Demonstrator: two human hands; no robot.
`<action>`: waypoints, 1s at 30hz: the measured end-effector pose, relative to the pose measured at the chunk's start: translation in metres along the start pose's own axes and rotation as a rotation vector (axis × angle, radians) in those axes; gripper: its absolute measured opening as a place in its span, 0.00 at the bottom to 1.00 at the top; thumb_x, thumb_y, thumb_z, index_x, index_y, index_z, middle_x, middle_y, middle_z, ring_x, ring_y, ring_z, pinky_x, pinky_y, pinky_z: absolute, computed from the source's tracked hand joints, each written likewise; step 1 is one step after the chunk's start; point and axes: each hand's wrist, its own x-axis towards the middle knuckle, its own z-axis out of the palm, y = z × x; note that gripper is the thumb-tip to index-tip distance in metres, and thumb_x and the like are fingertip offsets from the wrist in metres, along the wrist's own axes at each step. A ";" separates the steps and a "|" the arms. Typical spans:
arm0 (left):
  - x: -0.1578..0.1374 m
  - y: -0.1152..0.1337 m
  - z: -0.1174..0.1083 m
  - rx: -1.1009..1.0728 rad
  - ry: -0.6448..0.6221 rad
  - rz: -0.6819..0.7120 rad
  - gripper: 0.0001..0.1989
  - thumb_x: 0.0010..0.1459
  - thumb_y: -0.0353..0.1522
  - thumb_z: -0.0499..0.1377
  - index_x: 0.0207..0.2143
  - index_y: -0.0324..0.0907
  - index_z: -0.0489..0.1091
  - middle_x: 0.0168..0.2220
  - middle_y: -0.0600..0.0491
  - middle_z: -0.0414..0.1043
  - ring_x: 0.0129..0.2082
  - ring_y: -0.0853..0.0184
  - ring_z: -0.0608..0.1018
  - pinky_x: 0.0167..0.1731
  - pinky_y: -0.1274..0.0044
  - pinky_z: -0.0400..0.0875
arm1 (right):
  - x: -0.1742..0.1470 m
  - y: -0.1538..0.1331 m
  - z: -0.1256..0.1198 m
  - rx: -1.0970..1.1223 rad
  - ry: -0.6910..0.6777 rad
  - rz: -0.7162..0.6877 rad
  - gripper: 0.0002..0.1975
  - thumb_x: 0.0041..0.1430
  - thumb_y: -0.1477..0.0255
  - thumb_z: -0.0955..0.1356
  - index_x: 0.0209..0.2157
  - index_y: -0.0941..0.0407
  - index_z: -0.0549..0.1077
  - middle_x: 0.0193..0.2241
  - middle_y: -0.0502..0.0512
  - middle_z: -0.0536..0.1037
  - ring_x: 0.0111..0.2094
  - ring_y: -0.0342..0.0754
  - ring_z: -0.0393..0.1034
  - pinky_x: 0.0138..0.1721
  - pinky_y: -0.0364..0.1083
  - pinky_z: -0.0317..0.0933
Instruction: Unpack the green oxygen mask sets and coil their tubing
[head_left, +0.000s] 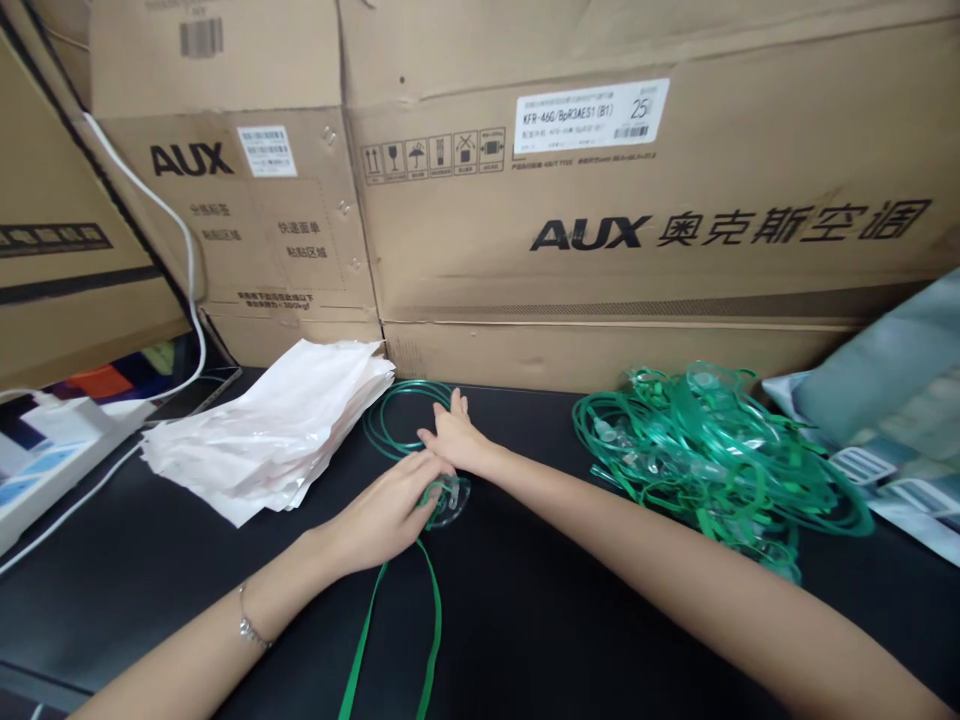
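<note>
Near the middle of the black table, my left hand is closed on a clear oxygen mask, its fingers and thumb bent around the mask's green part. The mask's green elastic strap hangs in a long loop toward the table's front. Just beyond, my right hand crosses close to the left fingertips, thumb and fingers apart, by the edge of a coil of green tubing. What lies under its palm is hidden. My two hands touch or nearly touch.
A stack of white pouches lies to the left, beside a power strip with a white cable. At right is a tangled heap of masks and green tubing next to a plastic bag. Large cardboard boxes stand behind.
</note>
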 end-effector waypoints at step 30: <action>0.060 0.026 0.059 -1.012 0.220 -0.228 0.20 0.49 0.37 0.61 0.44 0.40 0.63 0.35 0.52 0.70 0.29 0.69 0.72 0.22 0.80 0.71 | -0.107 0.097 -0.030 0.464 0.208 -0.429 0.10 0.59 0.66 0.60 0.31 0.57 0.68 0.17 0.45 0.64 0.20 0.39 0.58 0.23 0.39 0.53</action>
